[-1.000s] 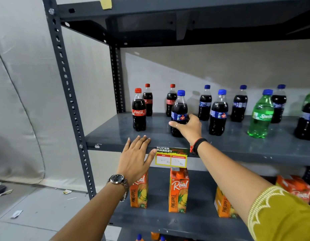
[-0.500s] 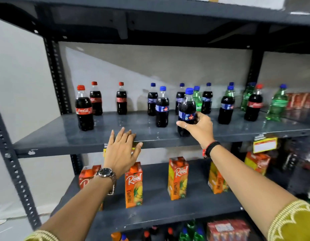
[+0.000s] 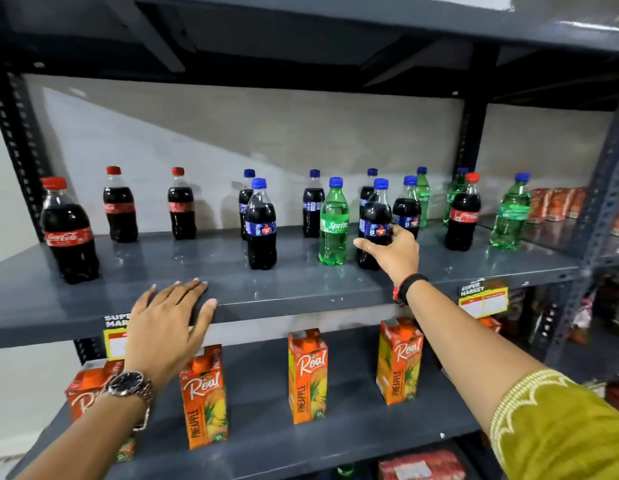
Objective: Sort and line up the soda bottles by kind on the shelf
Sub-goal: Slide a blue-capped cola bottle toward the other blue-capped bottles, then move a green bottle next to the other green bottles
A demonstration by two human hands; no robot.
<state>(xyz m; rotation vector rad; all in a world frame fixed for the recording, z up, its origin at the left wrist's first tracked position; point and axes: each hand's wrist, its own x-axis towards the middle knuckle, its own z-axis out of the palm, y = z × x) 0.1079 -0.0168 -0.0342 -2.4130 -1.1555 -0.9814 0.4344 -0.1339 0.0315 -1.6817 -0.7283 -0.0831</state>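
The right hand [image 3: 393,252] has its grip closed around the lower body of a dark cola bottle with a blue cap [image 3: 374,223], which stands upright on the grey shelf [image 3: 294,289], just right of a green Sprite bottle [image 3: 333,221] near the middle. The left hand [image 3: 164,327] lies flat with its fingers spread on the near edge of the shelf, grip open and holding nothing; a watch [image 3: 128,388] sits on that wrist. At the left end three red-capped cola bottles stand apart, the nearest one [image 3: 69,230] close to the front. Another blue-capped cola bottle [image 3: 261,225] stands left of the Sprite. Further right, green bottles and a red-capped cola bottle [image 3: 462,213] are mixed together. Orange juice cartons [image 3: 307,375] stand on the shelf below.
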